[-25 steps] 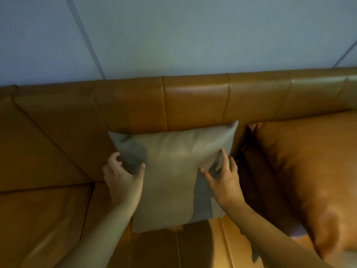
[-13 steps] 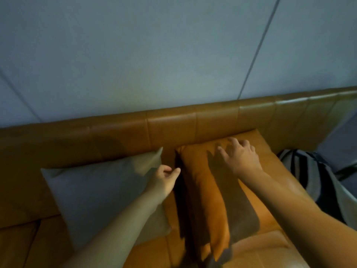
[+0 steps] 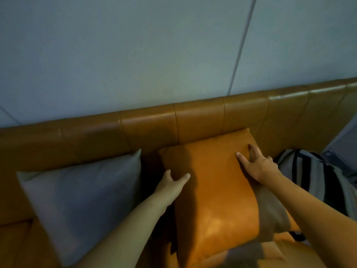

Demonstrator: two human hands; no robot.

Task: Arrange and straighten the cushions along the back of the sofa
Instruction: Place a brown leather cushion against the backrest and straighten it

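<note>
An orange cushion [image 3: 212,186] leans against the brown leather sofa back [image 3: 146,124], right of centre. My left hand [image 3: 172,184] grips its left edge, thumb on the front face. My right hand [image 3: 258,165] lies on its upper right part with fingers spread and curled over the right edge. A grey cushion [image 3: 83,200] rests against the sofa back to the left, touched by neither hand. My forearms hide parts of both cushions' lower halves.
A grey and black striped backpack [image 3: 316,180] sits on the seat at the right, close to the orange cushion. A pale blue wall [image 3: 154,55] rises behind the sofa. The sofa seat [image 3: 17,244] shows at lower left.
Both hands left the grey cushion and shifted right. The left hand now grips the orange cushion's left edge, and the right hand has slid to its right edge. The view panned right.
</note>
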